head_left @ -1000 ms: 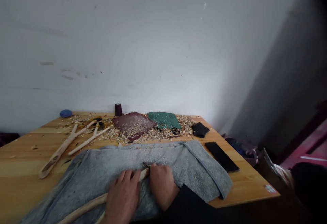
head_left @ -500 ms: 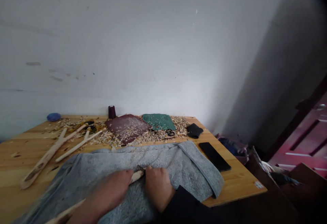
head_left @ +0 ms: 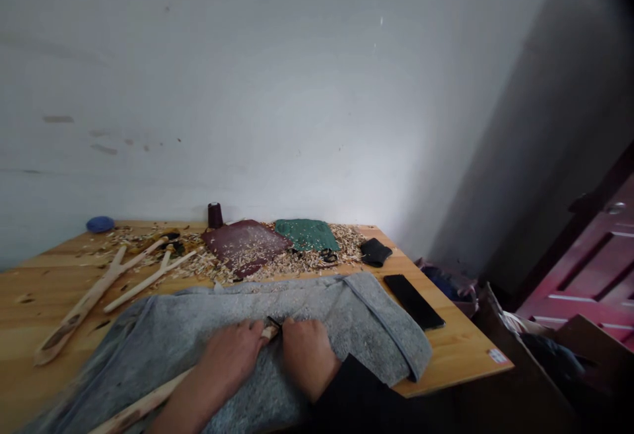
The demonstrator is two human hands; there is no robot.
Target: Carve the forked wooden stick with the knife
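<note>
Head view: the only camera, looking down over the table [head_left: 460,355].
Left hand [head_left: 230,358]: down on the stick [head_left: 143,404], fingers folded over it near its far end. It is clamped on, pinning the stick to the towel [head_left: 376,315].
Right hand [head_left: 307,355]: balled up just beside the left, at the stick's tip. A dark tool [head_left: 273,321] pokes out by the thumb, and the fingers look closed round it, though the handle is hidden.
Stick: lies slantwise across the towel, from the near left edge of the picture up to the gap between the hands. The tip is pale and bare.
Towel: grey, spread over the near table edge, dusted with chips, its right side folded over.
Step, as I read it: fine cutting at the tip, hands almost touching.
Doing it well: short, shallow strokes, I'd say. The left fingers belong behind the edge, not ahead of it. Put weight on the stick so it can't roll on the soft towel.
Risk: with hands this close, a slip could run the edge into the left fingertips.
Behind: shavings [head_left: 297,262] heaped around a maroon sheet [head_left: 245,244] and a green sheet [head_left: 306,234].
Left side: two carved sticks [head_left: 84,305] on bare wood, apart from the towel.
Right side: phone [head_left: 413,300] just off the towel's fold, away from both hands.
</note>
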